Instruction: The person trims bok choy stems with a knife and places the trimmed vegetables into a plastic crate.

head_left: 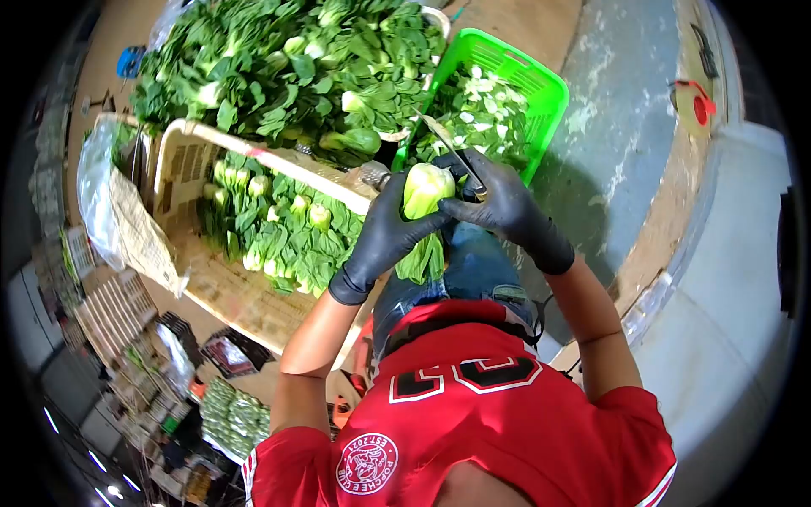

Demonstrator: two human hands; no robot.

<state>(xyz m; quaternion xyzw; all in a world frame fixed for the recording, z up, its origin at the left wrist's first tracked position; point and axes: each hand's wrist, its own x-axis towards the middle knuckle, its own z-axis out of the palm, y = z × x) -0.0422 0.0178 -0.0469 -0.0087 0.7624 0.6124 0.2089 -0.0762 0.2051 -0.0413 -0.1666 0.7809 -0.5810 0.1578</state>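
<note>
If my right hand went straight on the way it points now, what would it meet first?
Past the knife your right hand holds, probably the green crate or the leaves in it; depth is unclear.

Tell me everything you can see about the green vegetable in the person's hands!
The vegetable is one leafy head. Its fat, pale green base looks smooth and points away from the person. Its softer, greener leaves hang toward the person, over the jeans. The gloved left hand and right hand both touch it, partly hiding its middle.

Red shirt (507, 431): round badge (367, 464), "POPCHEE CLUB", "EST. 2021"; large digits (497, 374) unclear.
</note>
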